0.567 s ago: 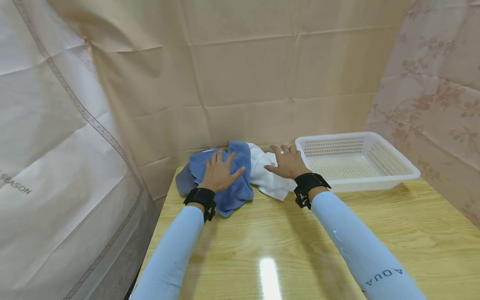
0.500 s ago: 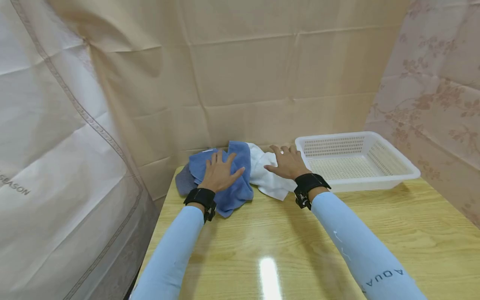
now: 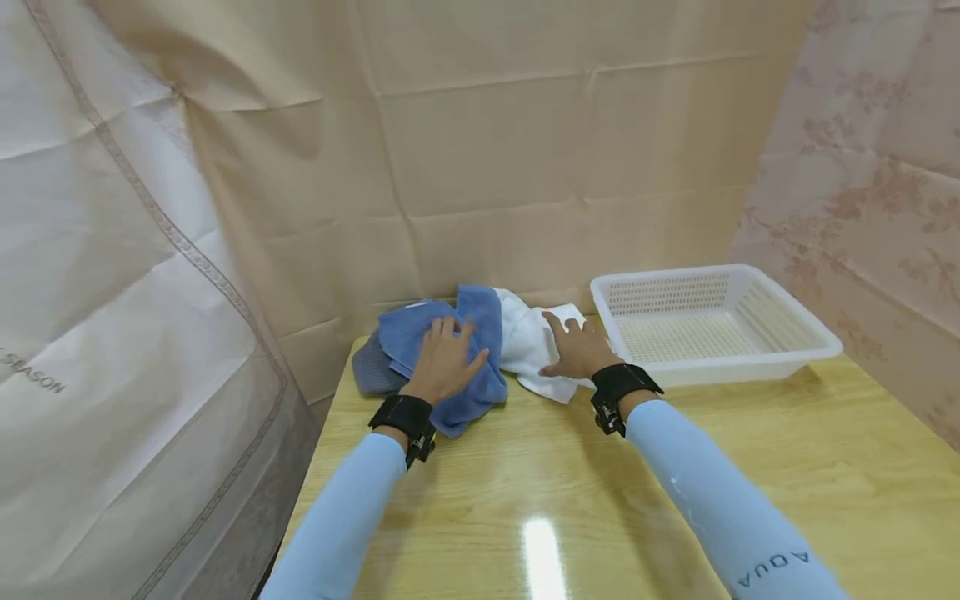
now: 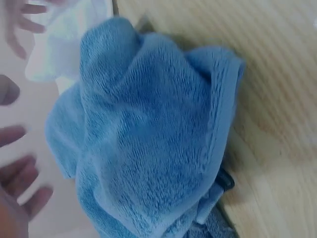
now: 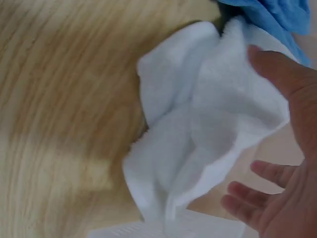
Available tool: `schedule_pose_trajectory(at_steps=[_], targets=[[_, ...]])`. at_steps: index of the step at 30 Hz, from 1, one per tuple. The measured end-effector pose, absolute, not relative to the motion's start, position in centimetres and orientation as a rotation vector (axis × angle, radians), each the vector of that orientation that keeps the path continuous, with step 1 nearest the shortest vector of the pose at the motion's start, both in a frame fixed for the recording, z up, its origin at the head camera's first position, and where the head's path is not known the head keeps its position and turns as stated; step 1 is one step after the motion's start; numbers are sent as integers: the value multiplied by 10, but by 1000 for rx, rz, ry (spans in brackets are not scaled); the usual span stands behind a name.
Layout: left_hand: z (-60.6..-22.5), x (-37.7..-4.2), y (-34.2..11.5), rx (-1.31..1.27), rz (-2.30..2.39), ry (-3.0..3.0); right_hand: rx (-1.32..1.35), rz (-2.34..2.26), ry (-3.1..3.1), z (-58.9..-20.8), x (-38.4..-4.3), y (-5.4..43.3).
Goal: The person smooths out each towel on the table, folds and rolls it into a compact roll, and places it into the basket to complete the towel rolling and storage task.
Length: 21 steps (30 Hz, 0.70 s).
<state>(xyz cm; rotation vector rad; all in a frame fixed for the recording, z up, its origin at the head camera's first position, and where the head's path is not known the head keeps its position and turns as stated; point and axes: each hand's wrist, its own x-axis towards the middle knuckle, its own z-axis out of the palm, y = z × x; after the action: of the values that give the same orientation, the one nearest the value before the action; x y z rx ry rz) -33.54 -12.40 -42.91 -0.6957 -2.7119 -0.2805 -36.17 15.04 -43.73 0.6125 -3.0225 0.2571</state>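
Observation:
A crumpled blue towel (image 3: 487,333) lies toward the back left of the table, its folds filling much of the left wrist view. Over it is my left hand (image 3: 442,362), fingers slightly bent and apart, with nothing gripped. A rumpled white towel (image 3: 521,337) adjoins the blue one on its right side. Above that white cloth hovers my right hand (image 3: 581,348), thumb and fingers spread; the right wrist view shows the thumb (image 5: 277,69) overlapping the towel. A grey-blue cloth (image 3: 372,368) pokes out from beneath the blue towel at the left.
To the right of the towels stands a white perforated plastic basket (image 3: 742,371), close by my right hand. All of this is on a wood-grain table (image 3: 480,508). A beige curtain (image 3: 480,150) hangs right behind, and a pale sheet (image 3: 97,375) drapes at the left edge.
Both hands have lowered slightly toward the towels. The left fingers have bent more, and the right hand has dipped, exposing more of the white towel behind it.

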Motion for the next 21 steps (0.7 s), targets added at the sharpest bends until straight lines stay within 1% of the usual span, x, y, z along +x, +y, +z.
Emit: schedule_pose_trajectory(at_steps=[5, 7, 9, 12, 16, 18, 21], targets=[[-435, -314, -115, -1008, -290, -2910, 599, 198, -3045, -463, -352, 158], [-440, -308, -116, -1071, -241, -3024, 609, 174, -3004, -467, -348, 160], [-447, -304, -120, -1054, -238, -3121, 622, 147, -2986, -468, -345, 162], [-459, -300, -129, -950, -312, -3164, 655, 116, -2979, -467, -343, 165], [-471, -295, -136, -879, -389, -3153, 798, 67, -2946, -457, -342, 174], [-474, -291, -137, -871, -396, -3156, 888, 154, -3002, -446, -337, 178], [-475, -286, -139, -844, -409, -3185, 1019, 424, -3251, -424, -327, 183]])
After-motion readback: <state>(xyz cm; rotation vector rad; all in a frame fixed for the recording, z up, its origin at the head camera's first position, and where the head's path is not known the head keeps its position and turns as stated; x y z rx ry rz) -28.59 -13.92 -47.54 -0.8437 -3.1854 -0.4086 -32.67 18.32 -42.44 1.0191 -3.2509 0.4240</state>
